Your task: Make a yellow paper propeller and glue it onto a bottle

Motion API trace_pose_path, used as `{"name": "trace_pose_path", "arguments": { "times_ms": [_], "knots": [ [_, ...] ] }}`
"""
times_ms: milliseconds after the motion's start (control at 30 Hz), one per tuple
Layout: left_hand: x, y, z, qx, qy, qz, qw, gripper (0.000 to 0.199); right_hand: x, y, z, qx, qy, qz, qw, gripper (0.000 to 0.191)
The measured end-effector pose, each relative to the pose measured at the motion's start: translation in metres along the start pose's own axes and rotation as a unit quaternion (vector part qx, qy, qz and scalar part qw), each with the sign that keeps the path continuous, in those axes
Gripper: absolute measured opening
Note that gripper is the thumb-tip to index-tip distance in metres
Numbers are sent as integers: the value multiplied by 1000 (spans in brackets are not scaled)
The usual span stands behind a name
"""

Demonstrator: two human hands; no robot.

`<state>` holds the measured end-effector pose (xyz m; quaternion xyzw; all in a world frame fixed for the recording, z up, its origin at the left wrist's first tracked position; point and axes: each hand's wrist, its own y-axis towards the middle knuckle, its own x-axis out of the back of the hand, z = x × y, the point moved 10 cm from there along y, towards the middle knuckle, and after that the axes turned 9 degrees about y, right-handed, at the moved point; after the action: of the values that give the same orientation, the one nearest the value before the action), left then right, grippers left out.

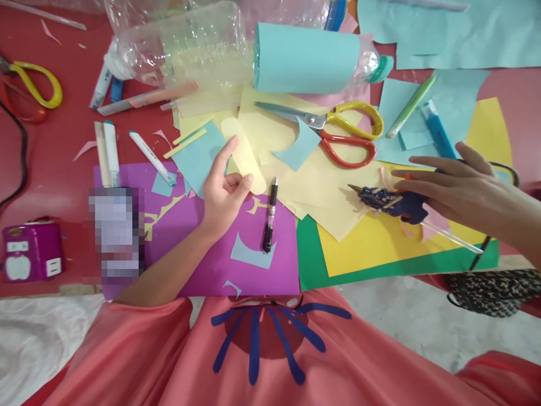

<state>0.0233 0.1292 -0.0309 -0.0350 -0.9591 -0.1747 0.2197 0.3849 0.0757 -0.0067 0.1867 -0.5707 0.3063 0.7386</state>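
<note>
Left hand [226, 192] pinches a rounded, smooth yellow strip [244, 158].

A pen [270, 217] lies on paper [211, 270] toward the table's [63, 135] front, a glue gun [397, 204] to its right. Scissors [325, 127] rest behind them, before a bottle [308, 59] (cap facing right) lying right of a second bottle [190, 45].

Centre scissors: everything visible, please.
Scissors: grey metal blades, closed or nearly so, tips pointing left; round pivot; glossy, plastic-looking loops, one yellow, one red, spread apart. They lie on cream paper, nearer the person than the blue-wrapped bottle. A blue scrap meets them near the pivot. Left hand and right hand are clear.
</note>
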Motion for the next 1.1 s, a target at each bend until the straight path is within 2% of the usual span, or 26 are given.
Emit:
{"name": "trace_pose_path", "arguments": {
  "times_ms": [100, 233, 333, 400, 467, 500, 567, 667, 767, 833, 933, 1000, 1100],
  "knots": [
    [0, 0, 0, -8, 6, 1, 1000, 59, -5, 3, 1, 0, 25, -13, 1000, 46],
    [1, 1, 1, -12, -2, -2, 1000, 58, -8, 18, 14, 26, 31, -29, 999, 42],
    [3, 2, 4, 1, -4, -9, 1000, 57, -5, 29, 5, -6, 38, -5, 999, 40],
    [4, 2, 6, 11, -3, -10, 1000, 58, 6, 42, -1, -44, 59, 3, 997, 42],
    [2, 2, 7, 14, -6, -4, 1000, 59, 18, 66, 1, -81, 83, 16, 993, 39],
    [1, 2, 8, 14, -9, 2, 1000, 60, 26, 81, 6, -100, 96, 1, 990, 32],
    [-1, 1, 9, 16, -14, 10, 1000, 62, 31, 120, 32, -84, 137, 9, 987, 24],
    [1, 1, 15, 29, -21, 9, 999, 61, 21, 181, 72, -57, 142, 32, 988, 22],
    [8, 1, 25, 52, -29, -13, 998, 59, 5, 231, 89, -78, 176, 22, 981, 22],
    [14, 1, 31, 65, -31, -36, 997, 59, 0, 256, 99, -63, 201, -2, 977, 24],
    [19, 1, 36, 78, -34, -66, 994, 60, -10, 281, 116, 3, 197, 21, 980, 40],
    [19, 1, 38, 84, -34, -74, 993, 61, -13, 289, 122, 29, 188, 40, 981, 36],
    [16, 1, 36, 77, -28, -62, 995, 59, -11, 291, 122, 13, 171, 46, 984, 22]
  ]
}}
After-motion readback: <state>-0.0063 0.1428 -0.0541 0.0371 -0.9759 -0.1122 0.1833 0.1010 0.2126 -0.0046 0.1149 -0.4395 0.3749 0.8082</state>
